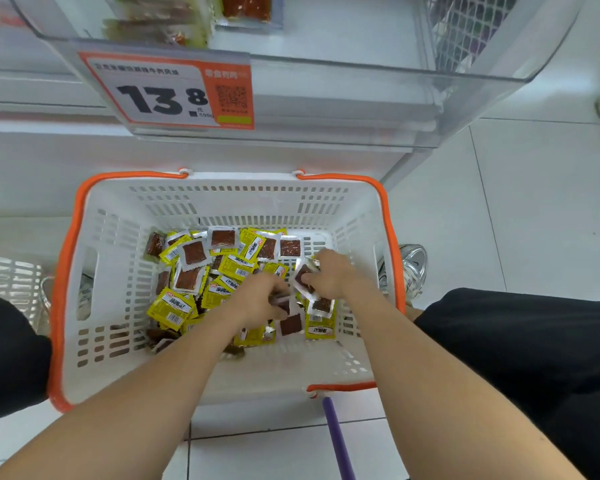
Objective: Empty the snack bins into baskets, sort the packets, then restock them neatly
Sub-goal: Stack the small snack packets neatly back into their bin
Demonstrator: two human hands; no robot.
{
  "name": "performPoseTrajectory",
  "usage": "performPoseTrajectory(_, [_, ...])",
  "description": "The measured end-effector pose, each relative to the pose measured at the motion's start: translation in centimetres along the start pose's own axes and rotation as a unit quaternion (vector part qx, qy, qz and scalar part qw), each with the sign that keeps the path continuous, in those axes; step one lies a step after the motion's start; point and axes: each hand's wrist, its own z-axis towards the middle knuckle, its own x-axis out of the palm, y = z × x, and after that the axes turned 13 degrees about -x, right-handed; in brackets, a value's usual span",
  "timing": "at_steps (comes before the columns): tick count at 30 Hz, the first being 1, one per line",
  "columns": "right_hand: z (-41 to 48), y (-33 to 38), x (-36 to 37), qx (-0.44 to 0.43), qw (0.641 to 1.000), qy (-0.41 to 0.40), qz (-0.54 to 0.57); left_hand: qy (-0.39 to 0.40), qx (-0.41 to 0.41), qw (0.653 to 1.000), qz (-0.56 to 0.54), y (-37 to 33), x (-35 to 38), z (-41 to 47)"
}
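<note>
A white basket with an orange rim point(66, 258) stands on the floor between my knees. Its bottom is strewn with several small snack packets point(194, 268), some yellow side up, some showing a clear window with brown contents. Both my hands reach into the pile. My left hand point(257, 299) grips a few packets, fingers curled round them. My right hand point(329, 275) pinches a clear-window packet point(303, 275) just beside the left hand. A clear plastic snack bin point(326, 98) hangs above the basket, with a few packets point(246, 8) lying at its back.
An orange price tag reading 13.8 point(167, 91) is fixed to the bin's front. A second white basket point(11, 278) stands at the left edge. My silver shoe point(413, 268) is right of the basket. A purple handle point(338, 441) lies on the tiled floor.
</note>
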Motion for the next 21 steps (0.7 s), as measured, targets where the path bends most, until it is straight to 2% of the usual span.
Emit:
performPoseTrajectory(2, [-0.3,1.0,-1.6,-0.012,0.991,-0.029,0.127,-0.012,-0.026,0.995,-0.1,-0.2,-2.4,-1.1])
performPoseTrajectory(4, [-1.4,2.6,-3.6,-0.023,0.966,-0.044,0.255,-0.008,-0.065,0.983,-0.169,-0.3,-4.6,-2.6])
performPoseTrajectory(6, [-2.8,4.7,-5.2,-0.032,0.923,-0.014,0.383,0.008,-0.104,0.966,-0.236,-0.4,-6.8,-4.1])
performPoseTrajectory(8, [-3.7,7.0,-6.2,-0.065,0.896,0.036,0.437,0.031,-0.122,0.948,-0.291,-1.0,-9.3,-6.0])
performPoseTrajectory(10, [-4.4,9.8,-6.9,-0.11,0.896,0.053,0.428,0.051,-0.097,0.934,-0.34,-2.3,-11.9,-8.4])
performPoseTrajectory(12, [-5.3,12.6,-7.3,-0.149,0.907,0.034,0.392,0.037,-0.075,0.913,-0.4,-3.7,-14.0,-11.2])
performPoseTrajectory(17, [-9.7,17.8,-9.7,-0.243,0.946,0.006,0.215,-0.006,-0.031,0.878,-0.478,-6.5,-17.0,-18.5])
performPoseTrajectory(19, [-12.0,19.2,-10.7,-0.277,0.944,-0.005,0.181,-0.007,-0.004,0.839,-0.543,-7.0,-17.5,-20.5])
performPoseTrajectory(21, [-13.9,20.5,-11.1,-0.306,0.943,-0.052,0.117,-0.001,0.048,0.802,-0.595,-7.4,-17.7,-21.8])
